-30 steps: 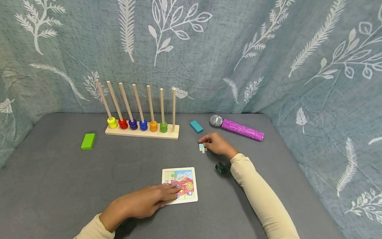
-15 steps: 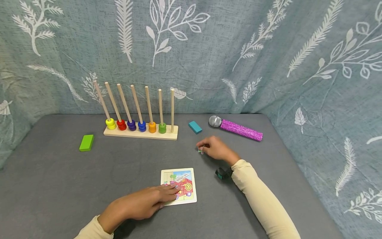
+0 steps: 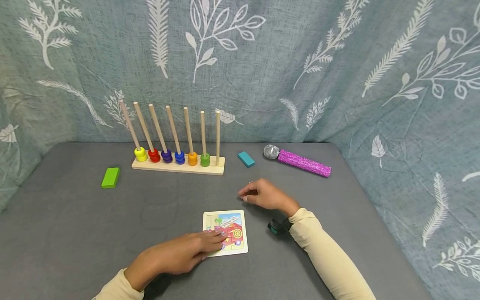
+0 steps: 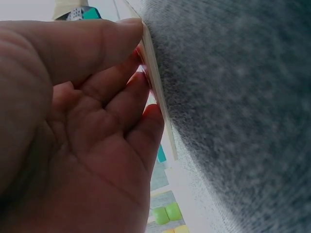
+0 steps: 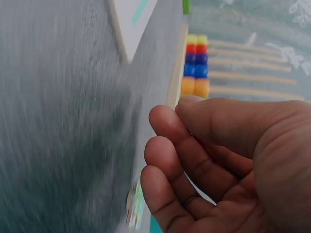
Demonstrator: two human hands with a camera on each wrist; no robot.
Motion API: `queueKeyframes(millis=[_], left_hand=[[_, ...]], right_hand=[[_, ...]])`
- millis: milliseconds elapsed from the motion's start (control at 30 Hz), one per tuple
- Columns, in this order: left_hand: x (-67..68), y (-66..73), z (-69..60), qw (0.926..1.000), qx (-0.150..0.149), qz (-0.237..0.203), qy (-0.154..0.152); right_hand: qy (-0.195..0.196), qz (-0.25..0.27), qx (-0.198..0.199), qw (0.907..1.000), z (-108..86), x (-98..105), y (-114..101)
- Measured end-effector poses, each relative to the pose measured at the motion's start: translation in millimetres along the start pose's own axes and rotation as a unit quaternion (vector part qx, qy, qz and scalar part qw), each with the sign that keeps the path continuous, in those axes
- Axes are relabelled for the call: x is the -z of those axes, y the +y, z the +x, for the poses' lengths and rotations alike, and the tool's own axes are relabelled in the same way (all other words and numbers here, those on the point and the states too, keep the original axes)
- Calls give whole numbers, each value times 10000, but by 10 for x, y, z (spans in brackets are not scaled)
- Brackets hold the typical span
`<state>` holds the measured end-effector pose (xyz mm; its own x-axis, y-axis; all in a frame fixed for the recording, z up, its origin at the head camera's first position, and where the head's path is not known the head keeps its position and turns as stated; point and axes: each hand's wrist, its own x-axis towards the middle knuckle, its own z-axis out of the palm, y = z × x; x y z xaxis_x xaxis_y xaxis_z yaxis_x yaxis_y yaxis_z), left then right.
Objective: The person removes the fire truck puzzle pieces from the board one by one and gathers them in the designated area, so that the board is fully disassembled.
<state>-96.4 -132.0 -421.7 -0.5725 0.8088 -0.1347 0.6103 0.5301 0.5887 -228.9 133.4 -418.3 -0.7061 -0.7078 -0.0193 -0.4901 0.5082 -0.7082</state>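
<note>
A framed wooden jigsaw puzzle [image 3: 236,252] with a red fire-engine picture lies flat on the table. My left hand [image 3: 183,252] holds it at the near left corner; fingers rest over the picture, and in the left wrist view the thumb [image 4: 116,36] touches the tray's edge. Beyond the puzzle, to its right, my right hand [image 3: 268,195] hovers with thumb and index finger pinched together. Only a thin dark trace of a puzzle piece shows at those fingertips; the rest is hidden. Loose puzzle pieces [image 5: 135,208] lie on the table by its little-finger side.
A wooden peg stand [image 3: 178,166] with coloured beads stands at the back. Near it lie a teal block [image 3: 246,159] and a purple glittery microphone [image 3: 304,162]. A green block [image 3: 110,178] sits at the left. A patterned curtain [image 3: 240,71] hangs behind the table.
My right hand has left the loose pieces and come nearer the puzzle, down and slightly left, fingertips pinched. My left hand and the puzzle have stayed in place.
</note>
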Motion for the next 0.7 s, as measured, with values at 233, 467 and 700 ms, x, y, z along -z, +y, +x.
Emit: queueKeyframes(millis=[233, 467, 700], left_hand=[[10, -13, 12, 9999, -100, 50, 12], [39, -17, 26, 10000, -11, -63, -22], [24, -31, 6, 9999, -24, -127, -37]], right_hand=[[-88, 286, 288, 9991, -48, -89, -115], [-188, 307, 388, 9986, -8, -137, -156], [-510, 445, 365, 9970, 30, -246, -265]])
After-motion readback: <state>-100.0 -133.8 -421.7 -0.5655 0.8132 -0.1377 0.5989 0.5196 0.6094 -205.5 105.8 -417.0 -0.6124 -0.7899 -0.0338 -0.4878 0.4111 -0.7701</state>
